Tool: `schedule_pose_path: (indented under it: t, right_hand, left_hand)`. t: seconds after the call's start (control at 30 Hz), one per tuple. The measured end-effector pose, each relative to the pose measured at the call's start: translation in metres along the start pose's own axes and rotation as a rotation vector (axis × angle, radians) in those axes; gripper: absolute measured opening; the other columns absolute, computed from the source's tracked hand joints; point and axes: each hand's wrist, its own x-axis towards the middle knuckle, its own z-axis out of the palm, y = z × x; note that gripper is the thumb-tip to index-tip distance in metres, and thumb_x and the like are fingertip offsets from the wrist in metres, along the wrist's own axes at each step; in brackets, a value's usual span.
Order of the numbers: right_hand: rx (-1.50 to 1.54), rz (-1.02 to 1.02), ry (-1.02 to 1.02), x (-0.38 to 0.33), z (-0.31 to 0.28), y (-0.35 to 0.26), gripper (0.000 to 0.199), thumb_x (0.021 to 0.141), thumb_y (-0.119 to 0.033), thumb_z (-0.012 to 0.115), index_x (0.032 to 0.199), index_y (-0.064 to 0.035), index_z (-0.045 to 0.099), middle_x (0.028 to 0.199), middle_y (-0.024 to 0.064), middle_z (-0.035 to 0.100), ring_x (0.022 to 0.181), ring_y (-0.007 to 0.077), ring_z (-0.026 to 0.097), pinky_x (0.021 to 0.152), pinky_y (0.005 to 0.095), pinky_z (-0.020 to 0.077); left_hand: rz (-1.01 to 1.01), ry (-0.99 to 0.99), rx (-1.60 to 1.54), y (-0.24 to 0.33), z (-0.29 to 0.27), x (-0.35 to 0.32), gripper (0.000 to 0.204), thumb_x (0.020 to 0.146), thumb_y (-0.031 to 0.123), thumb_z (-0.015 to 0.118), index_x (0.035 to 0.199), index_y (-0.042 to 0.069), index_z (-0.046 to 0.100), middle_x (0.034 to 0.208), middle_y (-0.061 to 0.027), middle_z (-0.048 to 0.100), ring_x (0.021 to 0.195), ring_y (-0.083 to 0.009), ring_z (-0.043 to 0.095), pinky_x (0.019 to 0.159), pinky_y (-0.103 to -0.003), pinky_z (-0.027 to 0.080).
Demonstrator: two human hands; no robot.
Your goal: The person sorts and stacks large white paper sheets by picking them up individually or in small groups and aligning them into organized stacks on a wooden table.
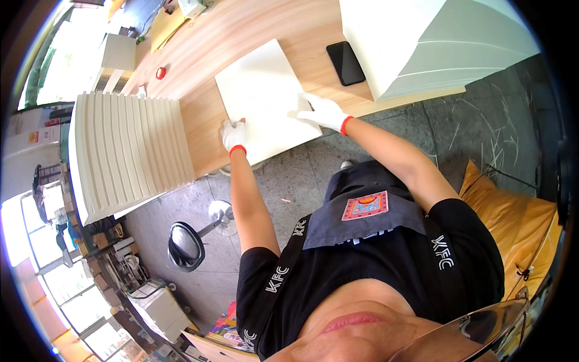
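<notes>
A white rectangular sheet or thin stack of paper lies at a slant on the wooden table, its near edge by the table's front edge. My left hand, in a white glove with a red cuff, is at the paper's left edge near the front corner. Its fingers are curled at that edge, with the thumb on top. On the right edge rests my right hand, gloved the same way. Its thumb and fingers are spread over the paper, with nothing gripped.
Layered white stacks rise on the left, and a tall white stack stands at the right. A black phone lies beside the latter. Farther back are a red roll and yellow envelope. A round stool stands on the floor.
</notes>
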Motion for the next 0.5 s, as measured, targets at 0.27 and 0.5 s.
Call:
schedule_pose_path:
  t: [0.27,0.5]
  right_hand:
    - [-0.068,-0.115,-0.059,-0.001,-0.013,-0.027,0.089,0.079,-0.054,0.072,0.153,-0.0185,0.037,0.145,0.0247,0.047,0.130,0.0404,0.049,0.109,0.0442,0.0401]
    - [-0.592,-0.284,0.023,-0.042,0.011,-0.013,0.079,0.075,-0.030,0.080,0.146,-0.0269,0.047,0.143,0.0179,0.042,0.127,0.0358,0.046,0.103,0.0458,0.0389]
  left_hand:
    - [0.027,0.004,0.048,0.004,-0.022,0.013,0.069,0.085,0.047,0.066,0.140,0.007,0.050,0.137,-0.0307,0.049,0.121,-0.0473,0.053,0.104,-0.049,0.043]
    - [0.192,0.021,0.058,0.012,-0.015,-0.020,0.087,0.081,0.052,0.072,0.150,0.009,0.040,0.147,-0.0249,0.043,0.133,-0.0448,0.043,0.111,-0.049,0.037]
